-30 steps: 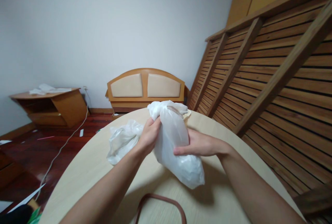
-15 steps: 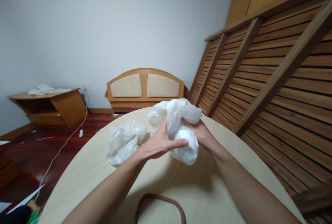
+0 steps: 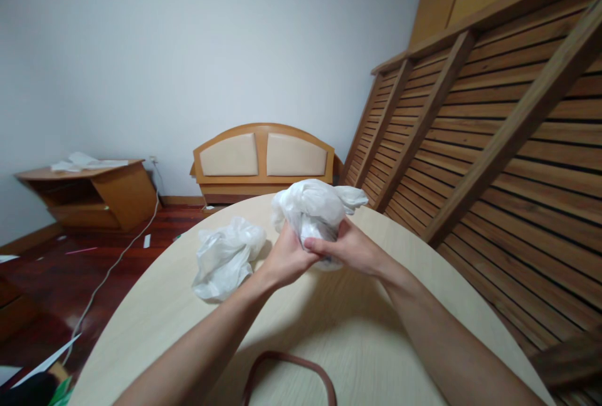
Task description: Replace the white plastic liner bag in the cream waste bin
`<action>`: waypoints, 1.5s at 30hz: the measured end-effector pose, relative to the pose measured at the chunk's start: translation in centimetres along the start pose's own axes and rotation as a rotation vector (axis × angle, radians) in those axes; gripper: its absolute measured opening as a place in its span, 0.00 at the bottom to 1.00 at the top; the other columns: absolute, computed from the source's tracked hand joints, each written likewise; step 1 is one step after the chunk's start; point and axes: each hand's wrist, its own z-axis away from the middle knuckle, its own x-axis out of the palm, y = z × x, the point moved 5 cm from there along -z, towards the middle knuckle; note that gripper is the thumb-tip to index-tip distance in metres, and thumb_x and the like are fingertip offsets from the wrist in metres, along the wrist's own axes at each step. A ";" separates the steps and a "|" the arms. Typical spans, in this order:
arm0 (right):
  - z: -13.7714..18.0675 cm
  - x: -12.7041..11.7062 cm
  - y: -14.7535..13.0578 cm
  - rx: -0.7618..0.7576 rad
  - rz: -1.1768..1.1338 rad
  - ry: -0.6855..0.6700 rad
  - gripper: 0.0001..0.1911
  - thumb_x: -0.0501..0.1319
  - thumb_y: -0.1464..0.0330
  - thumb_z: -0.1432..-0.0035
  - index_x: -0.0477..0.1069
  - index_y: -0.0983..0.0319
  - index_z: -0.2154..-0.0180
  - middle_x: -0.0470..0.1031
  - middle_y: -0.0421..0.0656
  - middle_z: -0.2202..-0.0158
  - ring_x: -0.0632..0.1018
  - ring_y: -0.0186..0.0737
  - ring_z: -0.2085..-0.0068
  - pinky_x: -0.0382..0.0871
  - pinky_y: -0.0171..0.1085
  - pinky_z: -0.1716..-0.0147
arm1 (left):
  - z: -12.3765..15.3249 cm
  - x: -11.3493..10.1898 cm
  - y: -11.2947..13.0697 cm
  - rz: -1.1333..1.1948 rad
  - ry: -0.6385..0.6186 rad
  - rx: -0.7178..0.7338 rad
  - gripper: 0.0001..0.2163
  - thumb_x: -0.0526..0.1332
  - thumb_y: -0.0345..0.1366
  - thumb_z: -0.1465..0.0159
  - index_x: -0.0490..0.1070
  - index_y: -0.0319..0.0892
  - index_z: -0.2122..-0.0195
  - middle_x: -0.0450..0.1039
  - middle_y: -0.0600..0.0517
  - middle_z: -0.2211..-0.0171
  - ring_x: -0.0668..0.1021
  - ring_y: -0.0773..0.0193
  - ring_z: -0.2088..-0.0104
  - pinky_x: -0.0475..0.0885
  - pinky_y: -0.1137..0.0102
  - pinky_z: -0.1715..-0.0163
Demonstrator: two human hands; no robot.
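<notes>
Above the far part of the desk [image 3: 367,356], the fingers of the left hand [image 3: 289,258] and the right hand [image 3: 355,246] are closed around a crumpled white plastic bag [image 3: 313,202]; its loose end sticks out to the right. The step in hand seems to be pressing it into a compact bundle, and the next move probably calls for gathering this end. A second white bag [image 3: 226,258] lies on the desk's left part. No brand, label or writing is readable.
</notes>
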 end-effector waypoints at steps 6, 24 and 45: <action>0.2 -0.4 0.0 -0.010 0.020 -0.028 0.30 0.73 0.55 0.51 0.73 0.57 0.48 0.80 0.47 0.49 0.78 0.54 0.47 0.71 0.51 0.44 | 0.5 -0.7 -0.4 -0.083 0.035 0.121 0.23 0.71 0.36 0.47 0.68 0.41 0.51 0.75 0.47 0.56 0.77 0.51 0.55 0.73 0.59 0.51; -1.1 -8.9 -0.9 -0.209 -0.453 0.670 0.28 0.73 0.61 0.56 0.75 0.57 0.52 0.82 0.41 0.53 0.80 0.46 0.48 0.71 0.46 0.41 | -1.5 -1.3 -6.0 -0.728 -0.068 0.238 0.28 0.56 0.36 0.31 0.53 0.42 0.30 0.55 0.41 0.30 0.51 0.45 0.27 0.51 0.44 0.30; -1.2 -8.1 3.1 0.069 -0.242 0.613 0.24 0.75 0.60 0.57 0.76 0.59 0.58 0.82 0.46 0.53 0.80 0.50 0.48 0.76 0.47 0.47 | -0.2 1.1 -1.8 -0.615 -0.261 0.357 0.08 0.62 0.38 0.31 0.77 0.43 0.55 0.73 0.45 0.57 0.74 0.56 0.54 0.71 0.62 0.51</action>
